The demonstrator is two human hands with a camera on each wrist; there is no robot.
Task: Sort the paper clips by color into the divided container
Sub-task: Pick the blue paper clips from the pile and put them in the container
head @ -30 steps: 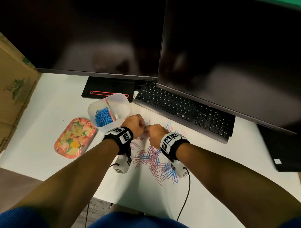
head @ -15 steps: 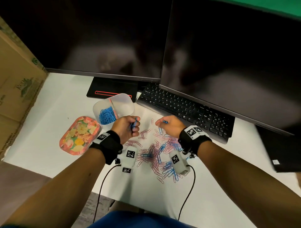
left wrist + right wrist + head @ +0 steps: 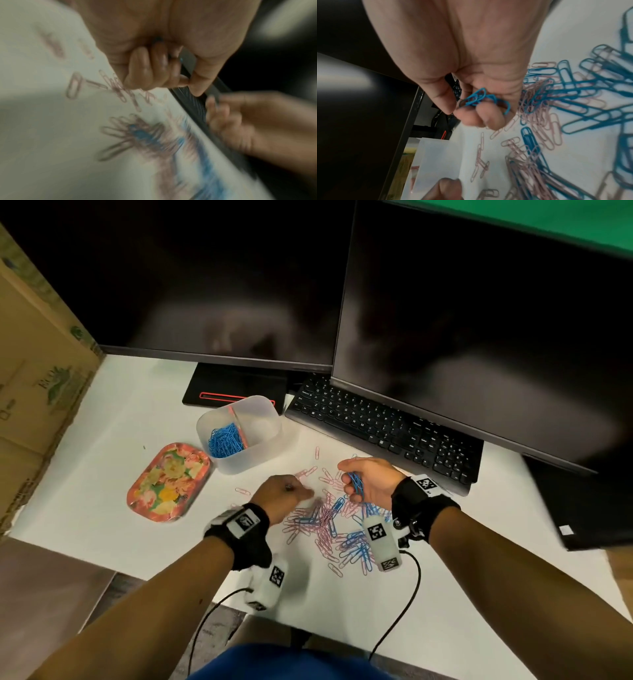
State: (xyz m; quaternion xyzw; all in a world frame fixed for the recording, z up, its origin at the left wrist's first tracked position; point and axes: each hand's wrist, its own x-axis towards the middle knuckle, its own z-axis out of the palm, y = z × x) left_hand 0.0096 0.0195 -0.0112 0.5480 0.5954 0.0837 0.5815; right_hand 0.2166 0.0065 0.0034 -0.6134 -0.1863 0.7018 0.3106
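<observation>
While loose pink and blue paper clips (image 3: 329, 525) lie flat on the white tabletop (image 3: 102, 474) pointing every way, the left hand (image 3: 281, 498) hovers over them with fingers curled; whether it holds a clip I cannot tell. Beyond, the right hand (image 3: 366, 481) clutches a bunch of blue clips (image 3: 356, 482). Farther left, the divided container (image 3: 260, 453) holds blue clips in its left compartment.
</observation>
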